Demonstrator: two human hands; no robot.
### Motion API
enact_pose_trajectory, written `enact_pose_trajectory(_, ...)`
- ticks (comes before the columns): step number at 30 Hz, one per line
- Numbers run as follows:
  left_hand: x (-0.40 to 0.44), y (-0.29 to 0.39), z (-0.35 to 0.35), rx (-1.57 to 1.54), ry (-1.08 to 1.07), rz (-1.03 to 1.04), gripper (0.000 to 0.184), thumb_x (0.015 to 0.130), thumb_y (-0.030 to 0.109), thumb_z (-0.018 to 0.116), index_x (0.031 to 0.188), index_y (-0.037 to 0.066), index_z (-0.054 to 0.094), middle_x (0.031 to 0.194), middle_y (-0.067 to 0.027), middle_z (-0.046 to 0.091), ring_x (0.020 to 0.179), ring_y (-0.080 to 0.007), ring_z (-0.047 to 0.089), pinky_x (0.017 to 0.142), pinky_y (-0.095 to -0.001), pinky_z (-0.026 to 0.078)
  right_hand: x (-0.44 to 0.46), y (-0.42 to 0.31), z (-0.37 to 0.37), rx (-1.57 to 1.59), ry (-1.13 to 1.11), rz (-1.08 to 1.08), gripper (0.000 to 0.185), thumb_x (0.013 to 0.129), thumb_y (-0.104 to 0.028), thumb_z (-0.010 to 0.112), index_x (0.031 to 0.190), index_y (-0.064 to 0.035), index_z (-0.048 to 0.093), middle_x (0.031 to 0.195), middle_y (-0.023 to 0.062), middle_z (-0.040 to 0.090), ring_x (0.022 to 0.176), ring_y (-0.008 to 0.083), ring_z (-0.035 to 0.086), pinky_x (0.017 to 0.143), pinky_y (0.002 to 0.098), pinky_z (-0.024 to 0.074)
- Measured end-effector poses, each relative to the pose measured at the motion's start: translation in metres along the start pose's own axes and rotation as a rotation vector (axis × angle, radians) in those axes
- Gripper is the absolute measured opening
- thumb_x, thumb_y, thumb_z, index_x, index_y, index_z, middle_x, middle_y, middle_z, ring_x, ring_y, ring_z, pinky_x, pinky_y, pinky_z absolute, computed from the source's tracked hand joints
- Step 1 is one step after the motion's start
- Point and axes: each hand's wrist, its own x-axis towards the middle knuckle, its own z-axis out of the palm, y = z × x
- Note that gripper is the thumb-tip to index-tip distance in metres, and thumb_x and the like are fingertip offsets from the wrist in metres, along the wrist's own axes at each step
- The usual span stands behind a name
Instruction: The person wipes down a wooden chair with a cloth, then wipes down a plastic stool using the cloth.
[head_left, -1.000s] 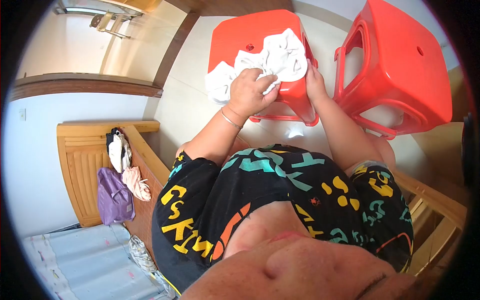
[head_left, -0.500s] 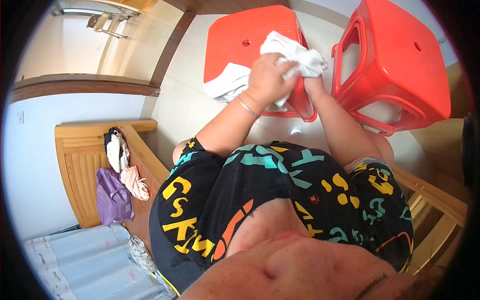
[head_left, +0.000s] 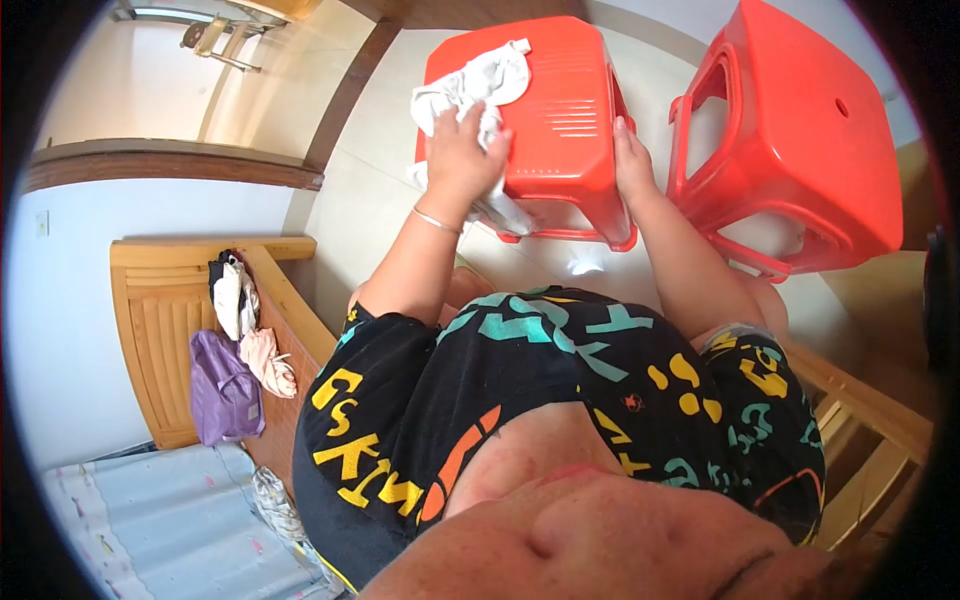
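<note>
My left hand (head_left: 464, 160) bears down on a white cloth (head_left: 470, 82), its fingers curled over the fabric and its thumb held out to the side. The cloth is bunched over the left part of a red plastic stool (head_left: 560, 90), and some of it hangs over the near edge. Against the right side of this stool, my right hand (head_left: 632, 165) lies with fingers stretched out, touching the plastic.
A second red stool (head_left: 815, 140) stands at the right. To the left is a wooden bench (head_left: 285, 300) with clothes (head_left: 235, 295) and a purple bag (head_left: 222, 385). Light blue patterned bedding (head_left: 170, 520) fills the lower left. Wooden slats (head_left: 860, 440) show at lower right.
My left hand and the cloth have moved left across the stool top. My right hand, which was partly behind the cloth, now shows at the stool's side.
</note>
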Motion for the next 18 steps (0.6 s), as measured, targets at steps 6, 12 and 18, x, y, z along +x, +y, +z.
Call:
enact_pose_trajectory(6,-0.005,0.045,0.001,-0.034,-0.014,0.203,0.051,0.086,0.038,0.068,0.128,0.01,0.061,0.123,-0.0301,0.054,0.117,-0.0442,0.053,0.097,-0.0499,0.044,-0.005,-0.007,0.001,0.131,-0.047,0.038,0.062,0.103,-0.051,0.041,0.128,0.0023,0.061,0.122,0.0134,0.065,0.116,0.0193,0.058,0.102,0.0307,0.0419)
enact_pose_trajectory(12,0.047,0.056,0.009,-0.212,-0.095,0.269,0.046,0.085,0.041,0.067,0.121,0.013,0.066,0.117,-0.0238,0.057,0.116,-0.0383,0.053,0.098,-0.0483,0.043,0.006,0.004,0.001,0.177,-0.103,0.027,0.061,0.104,-0.049,0.04,0.13,0.0035,0.058,0.122,0.0112,0.064,0.11,0.0182,0.06,0.098,0.0297,0.0444)
enact_pose_trajectory(18,0.103,0.009,0.029,-0.244,-0.242,0.007,0.052,0.086,0.054,0.059,0.126,0.023,0.066,0.132,-0.0198,0.054,0.13,-0.0331,0.045,0.109,-0.0487,0.034,-0.008,-0.016,0.01,0.152,-0.106,0.017,0.061,0.106,-0.049,0.031,0.122,0.0026,0.061,0.118,0.0122,0.065,0.107,0.0195,0.063,0.095,0.0325,0.0473)
